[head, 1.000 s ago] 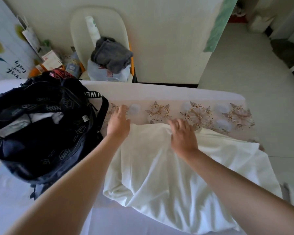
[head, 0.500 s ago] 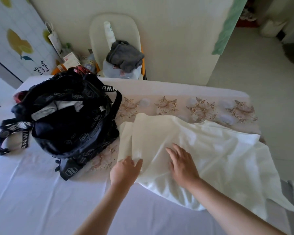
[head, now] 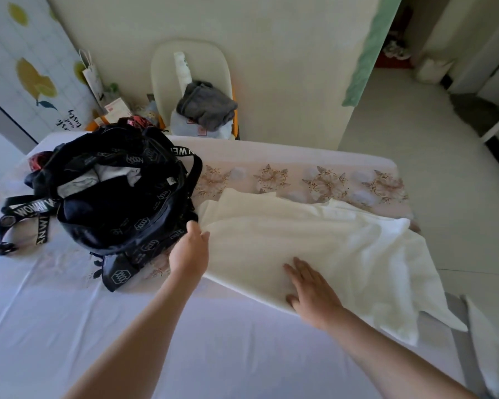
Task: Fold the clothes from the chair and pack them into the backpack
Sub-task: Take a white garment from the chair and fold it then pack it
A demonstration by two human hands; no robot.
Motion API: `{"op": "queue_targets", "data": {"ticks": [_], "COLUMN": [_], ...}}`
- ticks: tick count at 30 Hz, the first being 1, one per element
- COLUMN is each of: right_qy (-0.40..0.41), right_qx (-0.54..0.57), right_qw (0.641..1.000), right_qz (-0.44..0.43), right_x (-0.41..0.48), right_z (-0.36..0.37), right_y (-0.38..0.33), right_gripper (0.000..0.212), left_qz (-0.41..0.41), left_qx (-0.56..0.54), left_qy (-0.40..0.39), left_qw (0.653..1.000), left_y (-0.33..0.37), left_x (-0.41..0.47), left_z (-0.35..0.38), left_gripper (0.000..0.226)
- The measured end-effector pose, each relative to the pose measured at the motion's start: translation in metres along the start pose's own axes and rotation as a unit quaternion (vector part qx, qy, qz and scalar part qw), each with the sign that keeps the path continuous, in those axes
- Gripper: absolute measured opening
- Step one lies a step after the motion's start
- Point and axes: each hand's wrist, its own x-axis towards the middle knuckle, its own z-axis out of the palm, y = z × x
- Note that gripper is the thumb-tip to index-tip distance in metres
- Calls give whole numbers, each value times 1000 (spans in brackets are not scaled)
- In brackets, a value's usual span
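Head view: the left hand (head: 190, 253) has slid from the near hem up the left edge of the white garment (head: 285, 234), now center frame just beside the backpack (head: 113, 197); can't tell if it pinches the cloth. The right hand (head: 310, 287) stays flat on it, fingers straight. The left half is smoother than before and the right is still rumpled, so folding likely comes next. Grey clothes (head: 206, 106) wait on the chair (head: 190, 61), upper center.

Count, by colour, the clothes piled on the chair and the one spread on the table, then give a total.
Grey garment: 1
Pale blue garment: 1
White garment: 1
Total: 3
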Motion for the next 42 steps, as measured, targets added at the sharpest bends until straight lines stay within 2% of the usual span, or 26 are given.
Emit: {"op": "queue_targets", "data": {"ticks": [2, 4, 6, 8, 9, 10, 12, 13, 14, 16, 17, 18, 20, 22, 24, 25, 26, 28, 29, 31, 32, 34, 36, 38, 40, 42], "right_qy": [-19, -62, -100, -122, -124, -116, -85, -65, -39, 37, 86, 128, 164, 150, 76, 56, 62, 139, 193, 266, 266, 201, 73, 14, 51, 96], "right_qx": [-12, -19, -24, -15, -9, -1, 18, 32, 47, 43, 27, 14, -5, -16, 1, 27, 53, 108, 133, 134, 116, 59, -10, -62, -72, -63], "right_qw": [1000, 998, 995, 992, 992, 993, 996, 997, 998, 997, 994, 986, 962, 926, 882, 865, 863, 874, 872, 860, 865, 877, 880, 887, 927, 967], "right_qz": [5, 2, -10, -20, -20, -18, -11, -1, 15, 44, 66, 106, 219, 346, 466, 498, 499, 454, 430, 414, 410, 433, 468, 457, 366, 229], "right_x": [-8, -16, -21, -23, -24, -24, -25, -27, -32, -44, -52, -61, -85, -112, -131, -141, -143, -145, -147, -152, -155, -159, -162, -160, -153, -140], "right_z": [-2, -4, -4, -6, -7, -8, -13, -14, -17, -22, -22, -24, -31, -35, -36, -34, -33, -31, -32, -37, -40, -44, -47, -45, -47, -50], "right_y": [-1, -1, 0, -1, -1, -1, -1, 2, 6, 20, 32, 43, 64, 82, 94, 99, 102, 103, 105, 111, 115, 122, 126, 124, 121, 117], "right_gripper": [79, 76, 75, 75, 74, 72, 67, 64, 60, 50, 45, 41, 37, 39, 51, 53, 48, 21, 25, 31, 23, 3, 26, 49, 73, 80], "left_qz": [-32, -14, -12, -38, -6, 63, 256, 327, 363, 313, 262, 233, 251, 333, 398, 416, 416, 405, 393, 364, 354, 336, 328, 345, 369, 378], "left_qx": [-3, -7, 36, 100, 144, 168, 143, 131, 130, 149, 177, 214, 243, 191, 145, 143, 148, 137, 125, 108, 106, 98, 110, 136, 128, 104], "left_qy": [-57, -88, -78, -24, 14, 49, 90, 60, 1, -178, -244, -268, -235, -181, -184, -199, -213, -216, -217, -249, -274, -328, -394, -418, -382, -310], "left_qw": [998, 996, 996, 994, 989, 983, 952, 934, 922, 921, 917, 910, 907, 906, 887, 875, 871, 878, 885, 891, 888, 877, 852, 829, 838, 866], "left_y": [-18, -34, -49, -56, -56, -51, -32, -19, -6, 15, 20, 24, 33, 46, 60, 70, 75, 83, 85, 86, 86, 88, 97, 107, 117, 125], "left_x": [-2, -13, -24, -33, -36, -39, -46, -52, -58, -70, -75, -79, -89, -103, -117, -126, -130, -134, -134, -132, -131, -131, -137, -143, -144, -134], "left_z": [7, 13, 17, 16, 18, 21, 29, 35, 41, 59, 67, 76, 88, 97, 106, 111, 114, 119, 120, 119, 118, 115, 110, 112, 116, 118], "left_gripper": [36, 33, 39, 49, 54, 58, 59, 59, 59, 68, 72, 76, 79, 76, 66, 59, 52, 32, 27, 32, 36, 38, 42, 39, 31, 31]}}
